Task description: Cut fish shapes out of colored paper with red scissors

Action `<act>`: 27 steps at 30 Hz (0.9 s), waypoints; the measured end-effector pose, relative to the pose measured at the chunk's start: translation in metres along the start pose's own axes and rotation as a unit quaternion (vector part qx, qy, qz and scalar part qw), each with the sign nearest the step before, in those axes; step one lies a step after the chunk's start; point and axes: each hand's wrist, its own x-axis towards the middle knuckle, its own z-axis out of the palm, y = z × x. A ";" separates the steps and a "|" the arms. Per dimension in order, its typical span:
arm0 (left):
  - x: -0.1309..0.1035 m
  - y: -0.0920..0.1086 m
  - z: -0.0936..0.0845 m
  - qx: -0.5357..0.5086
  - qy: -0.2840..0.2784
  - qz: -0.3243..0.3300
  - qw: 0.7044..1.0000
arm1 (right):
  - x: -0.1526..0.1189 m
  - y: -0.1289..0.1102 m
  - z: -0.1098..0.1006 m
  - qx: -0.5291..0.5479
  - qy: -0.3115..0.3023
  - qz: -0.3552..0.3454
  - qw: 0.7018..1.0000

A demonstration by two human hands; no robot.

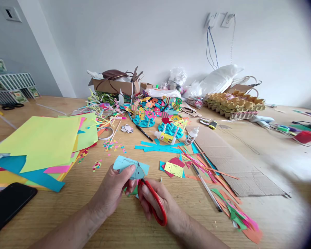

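Two hands (107, 192) (162, 197), one red scissors (162, 209), one phone (11, 204) show.

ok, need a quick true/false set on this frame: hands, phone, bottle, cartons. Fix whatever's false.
1. The right hand holds the red-handled scissors. True.
2. The left hand holds plain yellow paper. False: it holds light-blue paper with a fish drawn on it.
3. A black phone lies on the table. True.
4. The yellow-labelled bottle stands upright. False: it lies on its side.
5. In the picture, the egg cartons are right of the cardboard box. True.
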 end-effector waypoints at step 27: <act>0.003 0.002 -0.007 0.039 -0.036 -0.012 0.999 | -0.002 -0.008 -0.004 -0.025 -0.011 0.017 0.999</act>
